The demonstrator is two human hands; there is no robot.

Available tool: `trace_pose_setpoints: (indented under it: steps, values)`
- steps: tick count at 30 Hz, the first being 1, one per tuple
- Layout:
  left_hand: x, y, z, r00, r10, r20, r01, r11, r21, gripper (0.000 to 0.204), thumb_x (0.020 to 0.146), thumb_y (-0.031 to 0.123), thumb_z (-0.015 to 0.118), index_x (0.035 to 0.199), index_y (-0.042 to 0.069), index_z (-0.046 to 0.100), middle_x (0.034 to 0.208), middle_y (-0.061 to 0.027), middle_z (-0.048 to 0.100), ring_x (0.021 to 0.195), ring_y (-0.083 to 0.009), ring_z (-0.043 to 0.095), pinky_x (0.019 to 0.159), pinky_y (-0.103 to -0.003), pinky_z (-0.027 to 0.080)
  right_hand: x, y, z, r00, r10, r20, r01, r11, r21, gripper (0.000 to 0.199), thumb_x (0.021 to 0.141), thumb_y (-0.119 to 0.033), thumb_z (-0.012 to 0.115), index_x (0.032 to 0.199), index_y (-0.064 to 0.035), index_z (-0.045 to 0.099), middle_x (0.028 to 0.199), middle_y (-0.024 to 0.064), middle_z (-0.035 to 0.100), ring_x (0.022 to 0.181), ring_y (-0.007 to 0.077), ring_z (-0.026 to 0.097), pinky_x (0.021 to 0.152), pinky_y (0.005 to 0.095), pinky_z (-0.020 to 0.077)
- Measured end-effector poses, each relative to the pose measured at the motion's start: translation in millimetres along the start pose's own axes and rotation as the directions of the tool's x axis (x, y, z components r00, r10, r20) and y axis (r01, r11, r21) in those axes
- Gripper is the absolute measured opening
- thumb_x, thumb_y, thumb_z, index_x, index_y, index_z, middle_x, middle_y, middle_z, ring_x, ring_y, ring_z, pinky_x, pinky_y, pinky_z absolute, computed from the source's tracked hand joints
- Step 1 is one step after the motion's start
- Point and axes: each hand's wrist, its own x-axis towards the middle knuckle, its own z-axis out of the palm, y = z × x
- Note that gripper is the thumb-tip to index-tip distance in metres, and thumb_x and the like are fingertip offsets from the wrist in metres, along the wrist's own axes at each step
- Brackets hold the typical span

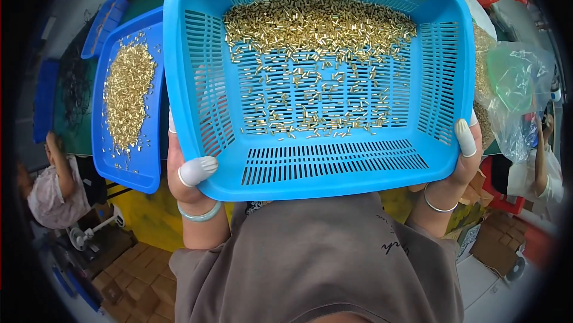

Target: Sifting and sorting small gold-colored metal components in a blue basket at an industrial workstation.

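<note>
Blue slotted plastic sieve basket [334, 162], rectangular, with perforated floor and walls: held up at chest height in front of the person, tilted so its far end is low. Contents: small brass-coloured cylindrical metal pieces [319, 25], heaped along the far wall, with a loose scatter lying across the slotted floor.

Left hand [185, 174]: closed around the basket's near left corner, thumb in a white finger cot pressed on the rim; pale green bangle at the wrist.

Right hand [459, 159]: closed around the near right corner, capped thumb over the rim; thin silver bangle at the wrist.

Flat blue plastic tray [122, 165]: just left of the basket, on a green-topped table, carrying a long heap of the same brass pieces.

Clear plastic bag [513, 93]: right of the basket, crumpled.

Cardboard boxes [137, 287]: on the floor below.
</note>
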Motion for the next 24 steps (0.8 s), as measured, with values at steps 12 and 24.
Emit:
trace_pose_setpoints:
  steps: [12,24]
  values:
    - [4.0,2.5,0.6,1.000,-0.025,0.000,0.025,0.999,0.020,0.089,0.052,0.004,0.056,0.134,0.000,0.024,0.128,-0.0209,0.039,0.117,-0.0346,0.041,0.099,-0.045,0.034,1.8,-1.6,0.0,0.999,0.020,-0.031,-0.021,0.999,-0.031,0.047,0.082,-0.006,0.047,0.125,0.0103,0.036,0.118,0.0189,0.051,0.105,0.0240,0.053,0.091,0.0344,0.0415]
    - [8.8,3.3,-3.1,0.999,-0.045,0.028,0.046,0.999,-0.023,0.084,0.053,0.001,0.056,0.133,0.002,0.027,0.128,-0.0195,0.039,0.117,-0.0350,0.040,0.099,-0.046,0.033,5.8,-4.6,3.4,0.996,0.058,-0.070,-0.061,0.997,-0.039,0.047,0.082,-0.005,0.050,0.125,0.0089,0.038,0.117,0.0171,0.052,0.103,0.0224,0.054,0.089,0.0330,0.0425]
